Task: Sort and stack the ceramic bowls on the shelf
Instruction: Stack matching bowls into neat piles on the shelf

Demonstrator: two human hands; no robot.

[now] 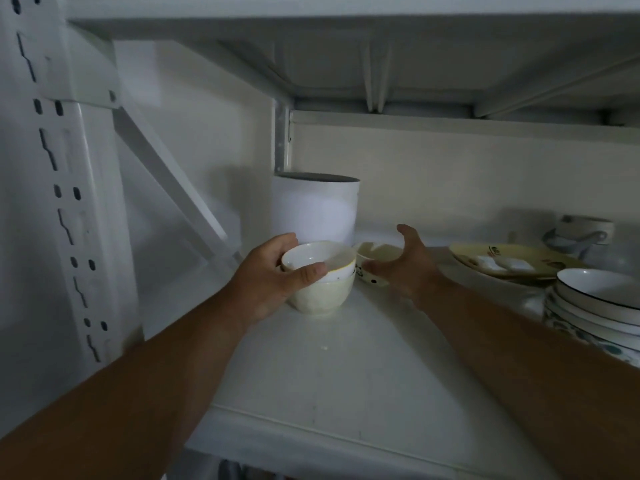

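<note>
On the white shelf (pixel 311 368) we see a little stack of bowls, a bit left of the middle. Our left hand (pixel 273 278) holds the top white bowl (pixel 317 256), with the thumb curled over its near rim and the fingers round its far left side. That bowl sits in another white bowl, and both sit in a cream bowl (pixel 323 297) at the bottom. Just to the right is a small spotted bowl (pixel 372 263). Our right hand (pixel 405 263) is spread wide beside it, fingers apart, holding nothing; we cannot tell if the fingertips touch it. Behind the stack stands a tall white pot (pixel 315 209). Far right lies a yellow plate (pixel 516 263), and nearer to us a pile of blue-rimmed plates (pixel 599 303)
</note>
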